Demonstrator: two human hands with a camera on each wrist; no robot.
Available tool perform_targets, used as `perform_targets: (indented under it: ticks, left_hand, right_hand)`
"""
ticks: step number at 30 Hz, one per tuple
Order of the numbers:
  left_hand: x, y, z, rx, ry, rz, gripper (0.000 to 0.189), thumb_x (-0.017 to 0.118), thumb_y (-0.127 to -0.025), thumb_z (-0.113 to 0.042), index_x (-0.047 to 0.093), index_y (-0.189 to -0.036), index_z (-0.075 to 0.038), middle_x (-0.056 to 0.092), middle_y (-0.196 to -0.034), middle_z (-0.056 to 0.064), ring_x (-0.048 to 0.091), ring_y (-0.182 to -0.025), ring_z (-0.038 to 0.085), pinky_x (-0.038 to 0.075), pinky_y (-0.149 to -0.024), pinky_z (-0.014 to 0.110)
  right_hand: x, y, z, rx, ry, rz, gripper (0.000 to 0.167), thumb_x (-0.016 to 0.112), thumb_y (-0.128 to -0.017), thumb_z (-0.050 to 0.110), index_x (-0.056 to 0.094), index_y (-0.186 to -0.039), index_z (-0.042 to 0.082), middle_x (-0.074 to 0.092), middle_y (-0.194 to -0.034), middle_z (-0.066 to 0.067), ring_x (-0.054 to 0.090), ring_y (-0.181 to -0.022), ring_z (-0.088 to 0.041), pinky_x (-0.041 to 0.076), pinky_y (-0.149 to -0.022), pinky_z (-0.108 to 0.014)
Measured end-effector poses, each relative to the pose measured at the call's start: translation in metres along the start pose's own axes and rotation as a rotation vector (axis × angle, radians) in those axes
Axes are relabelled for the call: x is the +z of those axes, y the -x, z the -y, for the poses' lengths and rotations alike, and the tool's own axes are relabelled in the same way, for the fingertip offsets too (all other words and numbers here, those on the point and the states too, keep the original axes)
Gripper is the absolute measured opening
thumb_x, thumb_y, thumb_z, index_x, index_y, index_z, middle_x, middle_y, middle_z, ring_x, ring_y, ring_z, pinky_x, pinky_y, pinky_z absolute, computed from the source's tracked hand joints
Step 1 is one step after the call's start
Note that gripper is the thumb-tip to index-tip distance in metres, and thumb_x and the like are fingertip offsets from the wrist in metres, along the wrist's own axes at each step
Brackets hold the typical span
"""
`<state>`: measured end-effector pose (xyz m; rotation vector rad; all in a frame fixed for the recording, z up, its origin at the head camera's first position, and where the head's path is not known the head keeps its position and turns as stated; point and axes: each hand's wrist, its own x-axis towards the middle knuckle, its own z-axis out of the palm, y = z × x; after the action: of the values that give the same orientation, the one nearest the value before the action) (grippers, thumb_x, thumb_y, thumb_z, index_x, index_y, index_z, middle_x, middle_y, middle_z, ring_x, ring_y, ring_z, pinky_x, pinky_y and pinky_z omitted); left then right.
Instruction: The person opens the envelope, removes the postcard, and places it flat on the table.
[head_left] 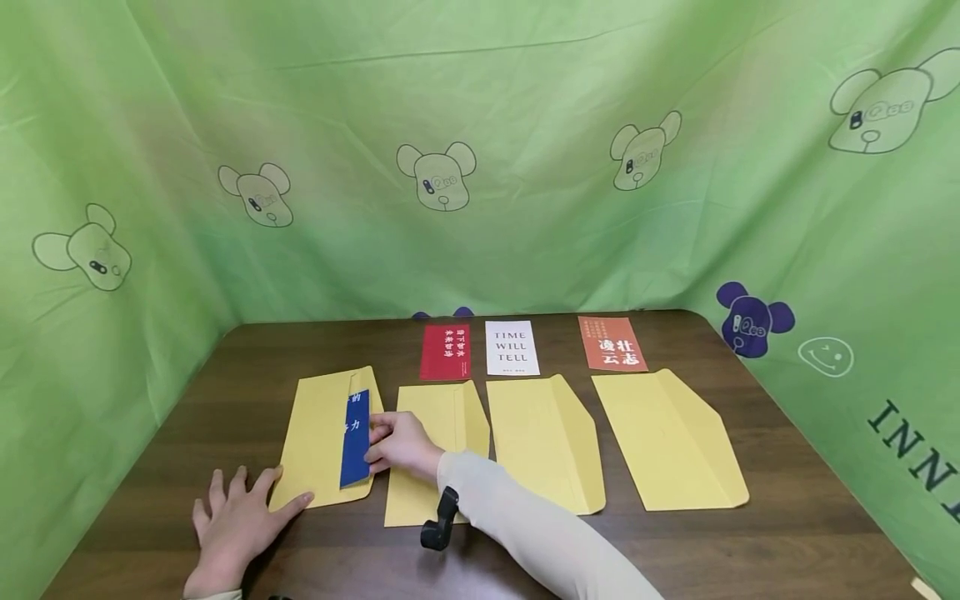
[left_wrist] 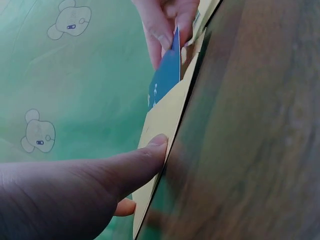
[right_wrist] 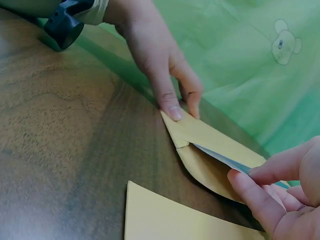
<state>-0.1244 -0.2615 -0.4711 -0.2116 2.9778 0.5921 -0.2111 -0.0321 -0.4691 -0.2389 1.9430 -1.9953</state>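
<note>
At the left of the table lies a yellow envelope [head_left: 318, 425] with its flap side to the right. A blue card [head_left: 356, 442] with white characters is partly inside its mouth, the rest of the card hidden by the envelope. My right hand [head_left: 405, 443] pinches the card's right edge between thumb and fingers, as the right wrist view also shows. My left hand [head_left: 243, 517] rests with fingers spread at the envelope's lower left; its thumb [left_wrist: 157, 145] presses on the envelope's near edge.
Three more yellow envelopes lie to the right: one [head_left: 420, 408] partly under my right forearm, a middle one [head_left: 528, 442] and a far right one [head_left: 660, 442]. Behind them are a red card [head_left: 446, 352], a white card [head_left: 512, 348] and an orange-red card [head_left: 612, 343]. Green cloth [head_left: 525, 250] surrounds the table.
</note>
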Motion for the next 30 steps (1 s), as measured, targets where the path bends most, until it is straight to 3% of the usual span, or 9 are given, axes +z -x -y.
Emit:
perform_targets:
  ticks: [21, 30]
  left_hand:
    - [-0.003, 0.001, 0.008, 0.036, 0.006, 0.010, 0.097, 0.062, -0.078, -0.077, 0.052, -0.138, -0.002, 0.023, -0.146, 0.046, 0.001, -0.136, 0.066, 0.006, -0.097, 0.080]
    - [-0.010, 0.005, 0.006, 0.047, 0.017, 0.011, 0.094, 0.069, -0.076, -0.071, 0.053, -0.134, 0.000, 0.025, -0.145, 0.046, 0.002, -0.136, 0.065, 0.007, -0.098, 0.079]
  right_hand:
    - [-0.055, 0.003, 0.018, 0.024, 0.178, 0.025, 0.062, 0.069, -0.072, -0.019, 0.057, -0.133, -0.011, 0.065, -0.084, -0.014, 0.064, -0.058, -0.015, 0.059, -0.057, -0.034]
    - [-0.075, -0.005, 0.031, -0.002, 0.174, 0.040, 0.063, 0.066, -0.073, -0.019, 0.055, -0.134, -0.011, 0.060, -0.082, -0.010, 0.062, -0.054, -0.013, 0.059, -0.058, -0.033]
